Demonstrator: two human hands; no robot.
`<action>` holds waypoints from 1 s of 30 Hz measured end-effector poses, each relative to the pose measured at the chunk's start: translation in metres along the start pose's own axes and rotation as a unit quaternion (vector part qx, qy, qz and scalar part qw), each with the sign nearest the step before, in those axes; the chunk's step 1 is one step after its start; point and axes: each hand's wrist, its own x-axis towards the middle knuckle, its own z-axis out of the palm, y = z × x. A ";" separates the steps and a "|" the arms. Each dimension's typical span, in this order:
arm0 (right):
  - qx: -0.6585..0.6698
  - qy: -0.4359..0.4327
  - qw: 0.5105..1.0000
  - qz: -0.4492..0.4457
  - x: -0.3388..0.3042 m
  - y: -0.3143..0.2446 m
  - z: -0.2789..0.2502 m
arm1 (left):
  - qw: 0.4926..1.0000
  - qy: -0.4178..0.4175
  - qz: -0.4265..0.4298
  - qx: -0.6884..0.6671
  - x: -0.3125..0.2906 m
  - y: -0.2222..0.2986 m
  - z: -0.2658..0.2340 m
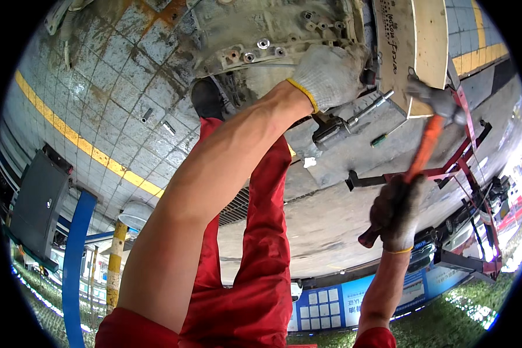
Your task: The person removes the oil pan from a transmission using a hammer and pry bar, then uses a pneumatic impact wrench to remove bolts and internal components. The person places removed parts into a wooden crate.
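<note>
My left hand (332, 74), in a pale knit glove with a yellow cuff, is closed at the right edge of a large, dirty metal casting (226, 35). A small dark end (368, 76) shows beside its fingers; what the fingers hold is hidden. In my right hand (395, 211), also gloved, is a hammer (426, 148) with an orange and black handle. The hammer's slightly blurred metal head is raised to the right of the casting. Below my left hand, a dark power wrench (330, 131) with a long silver extension (372, 108) lies on the floor.
A wooden crate (429, 58) stands right of the casting. Nearby lie a green-handled screwdriver (379, 140) and a white scrap (310, 162). Two metal sockets (147, 115) rest on the tiles at left. Red steel frame legs (455, 165) spread at right; a floor grate (235, 206) is near my legs.
</note>
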 end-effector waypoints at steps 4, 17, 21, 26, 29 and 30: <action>0.117 -0.110 0.977 -0.142 -0.010 -0.030 -0.007 | 0.998 -0.007 -0.027 -0.058 0.003 0.023 -0.008; 0.167 -0.147 0.972 -0.074 -0.012 0.041 0.017 | 1.000 0.024 0.000 0.011 -0.022 0.002 -0.029; 0.045 -0.089 0.993 0.065 -0.014 0.036 0.012 | 0.999 -0.018 -0.015 -0.043 -0.033 0.002 -0.038; 0.145 -0.178 0.960 -0.162 -0.027 0.032 0.029 | 0.991 0.038 -0.026 -0.125 -0.042 -0.003 -0.042; 0.068 -0.126 0.988 -0.058 -0.025 0.058 0.043 | 0.990 0.115 0.023 -0.083 -0.048 -0.007 -0.037; -0.123 -0.093 0.988 0.001 -0.027 0.057 0.045 | 0.990 0.098 0.008 -0.098 -0.051 -0.007 -0.035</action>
